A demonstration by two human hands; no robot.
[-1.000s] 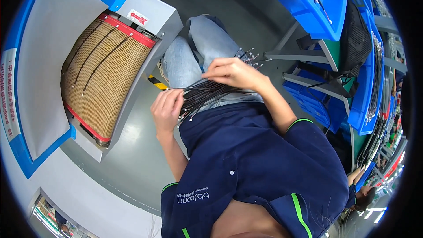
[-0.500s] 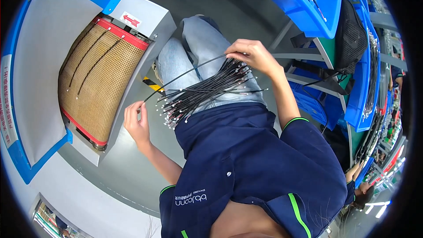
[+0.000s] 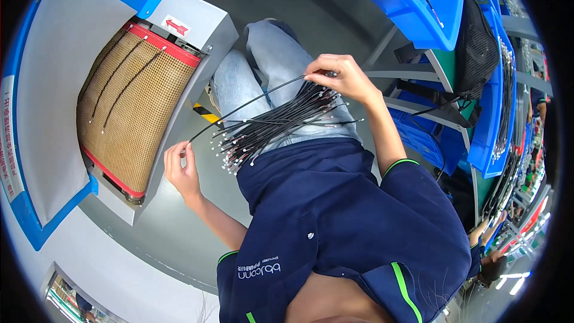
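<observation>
Left hand: my left hand (image 3: pixel 182 170) pinches one end of a thin black cable (image 3: pixel 239 108) between thumb and fingertips, out beyond the left side of my lap.
Right hand: my right hand (image 3: pixel 341 76) grips the same cable near its other end, thumb against fingers, above the far right part of the bundle.
Held cable: it spans from hand to hand, bowed slightly, slanting from near left to far right, over my knees and on the far side of the bundle.
Cable bundle: the cable bundle (image 3: pixel 275 121) lies across my jeans (image 3: pixel 239 81), close to my navy shirt (image 3: pixel 353 203); its strands cross, and many pale tips fan out at both ends.
Mesh belt: to my left, a tan mesh belt (image 3: pixel 140 125) with red edges bears three separate dark cables (image 3: pixel 124 90), lying roughly side by side.
Belt housing: the grey housing (image 3: pixel 203 24) carries a red arrow sticker (image 3: pixel 176 25) at its far end.
Right side: a blue bin (image 3: pixel 406 21) stands far right; a black mesh bag (image 3: pixel 478 48) hangs just beside it.
</observation>
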